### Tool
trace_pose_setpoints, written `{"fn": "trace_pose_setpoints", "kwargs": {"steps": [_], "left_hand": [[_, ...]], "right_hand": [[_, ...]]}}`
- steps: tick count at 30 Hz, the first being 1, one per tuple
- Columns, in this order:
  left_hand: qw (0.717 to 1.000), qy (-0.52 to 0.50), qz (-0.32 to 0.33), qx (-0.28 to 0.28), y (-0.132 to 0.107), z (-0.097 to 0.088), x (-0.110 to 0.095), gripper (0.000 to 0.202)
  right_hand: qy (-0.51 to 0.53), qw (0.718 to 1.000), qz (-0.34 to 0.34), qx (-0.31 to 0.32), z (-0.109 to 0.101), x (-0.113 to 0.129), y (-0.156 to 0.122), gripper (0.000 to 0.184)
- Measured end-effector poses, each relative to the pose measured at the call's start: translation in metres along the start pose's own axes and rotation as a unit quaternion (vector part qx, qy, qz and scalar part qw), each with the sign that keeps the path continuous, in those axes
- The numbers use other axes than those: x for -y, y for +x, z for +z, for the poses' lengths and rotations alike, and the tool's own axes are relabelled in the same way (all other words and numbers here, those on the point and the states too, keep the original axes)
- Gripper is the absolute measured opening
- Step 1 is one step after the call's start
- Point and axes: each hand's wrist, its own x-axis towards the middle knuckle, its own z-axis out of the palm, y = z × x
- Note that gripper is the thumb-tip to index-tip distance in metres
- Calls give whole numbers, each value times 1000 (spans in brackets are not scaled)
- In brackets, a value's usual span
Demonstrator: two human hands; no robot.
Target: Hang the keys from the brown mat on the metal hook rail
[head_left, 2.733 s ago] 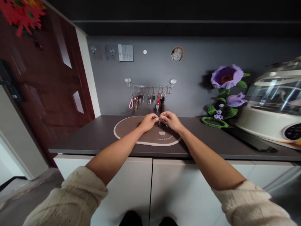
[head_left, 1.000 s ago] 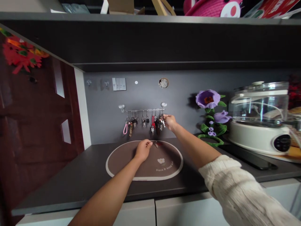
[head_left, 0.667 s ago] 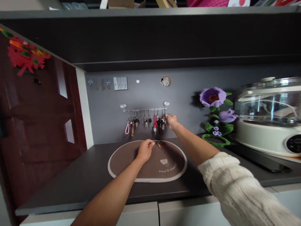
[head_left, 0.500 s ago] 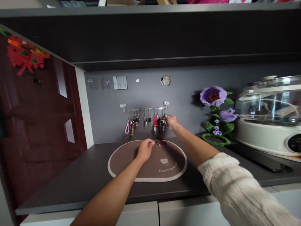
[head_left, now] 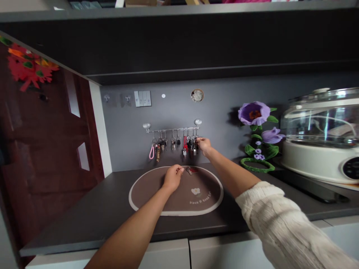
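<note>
The right grip [head_left: 204, 146] is pinching the ring of the end keys [head_left: 194, 150], thumb and fingers closing at its right edge, the palm largely hidden. Those keys are hanging at the right end of the rail [head_left: 171, 130]. The right forearm is slanting up from a cream sleeve [head_left: 269, 201]. The left grip [head_left: 172, 178] is hovering low over the mat [head_left: 153, 190], fingers curling; whether it is pinching anything I cannot tell. Its fingertips are pointing at the loose keys [head_left: 189, 171], which are lying just beside them near the mat's far edge, by a dark red piece [head_left: 194, 170].

Along the rail, more bunches are hanging from hooks: a pink strap [head_left: 152, 152] and a brown tag [head_left: 158, 153] toward the left, a red strap [head_left: 185, 143] toward the right. The steamer [head_left: 311, 160] is showing a white cable through its clear wall; whether inside or behind is unclear. The wall hole [head_left: 197, 95] is holding crumpled pale stuffing.

The oval mat is lying on the dark bench [head_left: 73, 220]. Purple flowers [head_left: 254, 113] are standing right of the right grip, a black slab [head_left: 308, 188] is lying before the steamer, a shelf [head_left: 179, 45] is jutting overhead, and a dark red door [head_left: 42, 130] is filling the left side.
</note>
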Motion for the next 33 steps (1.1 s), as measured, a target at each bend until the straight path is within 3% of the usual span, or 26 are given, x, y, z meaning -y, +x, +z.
{"fn": "trace_pose_setpoints", "kwargs": {"steps": [11,17,24,29,33], "left_hand": [[1000,-3,14,-10,2,0,4,16],[1000,3,15,-23,3,-2,4,15],[999,17,20,-32,5,-6,5,13],[999,23,11,-38,5,-8,5,13],[998,39,17,-35,5,-9,6,13]], "right_hand": [[-59,997,-30,-40,-11,9,-16,4],[-74,994,-35,-68,-11,18,-38,10],[-87,996,-21,2,-13,-10,-73,8],[-188,980,-29,54,-16,-36,-86,7],[-278,955,-52,92,-15,-44,-87,5]]}}
